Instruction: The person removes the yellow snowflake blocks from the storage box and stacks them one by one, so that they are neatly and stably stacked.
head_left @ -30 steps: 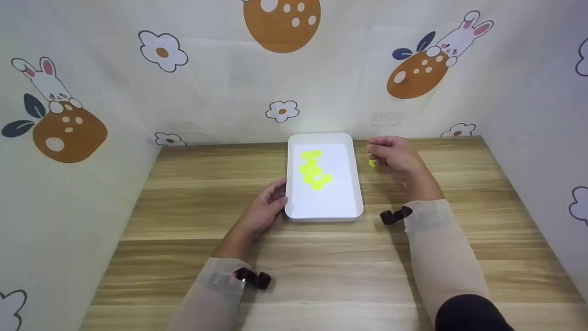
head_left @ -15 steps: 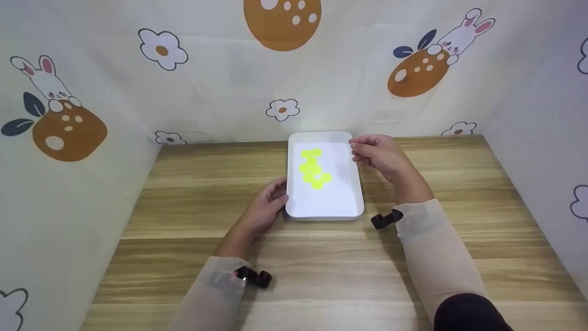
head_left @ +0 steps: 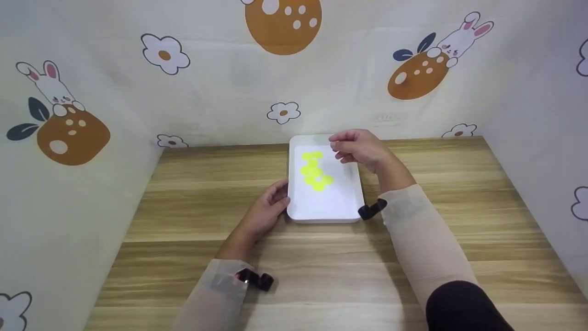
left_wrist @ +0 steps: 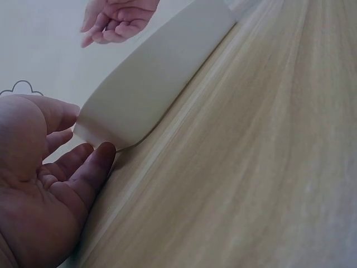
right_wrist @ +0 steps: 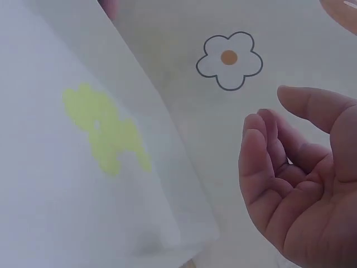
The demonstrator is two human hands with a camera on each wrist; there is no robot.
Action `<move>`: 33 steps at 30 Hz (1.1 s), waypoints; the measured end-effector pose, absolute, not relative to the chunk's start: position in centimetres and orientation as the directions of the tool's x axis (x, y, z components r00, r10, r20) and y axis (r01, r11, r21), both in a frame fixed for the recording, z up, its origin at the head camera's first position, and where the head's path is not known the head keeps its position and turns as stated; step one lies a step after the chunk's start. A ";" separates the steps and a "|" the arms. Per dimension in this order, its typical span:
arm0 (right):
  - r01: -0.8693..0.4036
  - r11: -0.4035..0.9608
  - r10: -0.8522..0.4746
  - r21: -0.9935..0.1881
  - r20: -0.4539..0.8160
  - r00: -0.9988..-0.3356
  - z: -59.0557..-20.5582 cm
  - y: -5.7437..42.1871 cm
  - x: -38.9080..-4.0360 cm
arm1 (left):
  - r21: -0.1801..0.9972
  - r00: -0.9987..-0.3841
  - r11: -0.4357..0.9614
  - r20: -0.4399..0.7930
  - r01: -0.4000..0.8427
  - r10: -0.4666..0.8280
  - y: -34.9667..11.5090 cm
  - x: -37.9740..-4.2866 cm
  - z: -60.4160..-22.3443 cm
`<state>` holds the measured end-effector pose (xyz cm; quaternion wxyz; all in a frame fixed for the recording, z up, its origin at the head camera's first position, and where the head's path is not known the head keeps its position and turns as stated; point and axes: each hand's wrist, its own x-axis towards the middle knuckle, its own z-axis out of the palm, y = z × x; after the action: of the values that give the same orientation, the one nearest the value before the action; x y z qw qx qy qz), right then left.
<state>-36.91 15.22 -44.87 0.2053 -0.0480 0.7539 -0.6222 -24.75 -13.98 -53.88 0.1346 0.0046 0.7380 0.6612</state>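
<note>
A white rectangular tray (head_left: 325,209) lies on the wooden table, with several small bright yellow pieces (head_left: 312,171) on its floor. They look flat and lie touching or overlapping; overexposure blurs their exact shape. On the tray's left side, my left hand (head_left: 265,211) holds the edge; the left wrist view shows its digits at the rim and near the base. My right hand (head_left: 360,149) hovers over the tray's far right part, fingers loosely bent. In the right wrist view, a gap shows between thumb and fingers, with nothing visible in it.
The wooden table (head_left: 193,197) runs back to a patterned cloth wall (head_left: 220,92), close behind the tray. Similar cloth walls stand left and right. Each wrist wears a small black camera; the right one (head_left: 372,209) is near the tray's right edge.
My right hand has moved left from beside the tray to above it. A yellow piece seen by its fingers a second ago is out of sight. The left hand stays put.
</note>
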 end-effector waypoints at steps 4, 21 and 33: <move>0.203 0.306 -0.342 -0.930 -0.307 -0.888 -45.0 14.2 -37.9 | 0.974 -0.964 0.139 -0.201 -0.178 0.176 -13.9 -24.7 -53.9; 0.120 0.637 -0.362 -0.761 -0.433 -0.825 -47.6 12.4 -40.3 | 0.977 -0.968 0.130 -0.189 -0.168 0.168 -13.9 -24.6 -53.6; -0.030 0.755 -0.420 -0.656 -0.447 -0.790 -47.9 12.3 -40.0 | 0.976 -0.966 0.137 -0.190 -0.167 0.174 -13.9 -24.6 -53.5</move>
<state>-40.05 12.34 -47.90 0.2984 -0.1266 0.8878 -0.3267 -24.56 -13.88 -53.52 0.1300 0.0023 0.7428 0.6568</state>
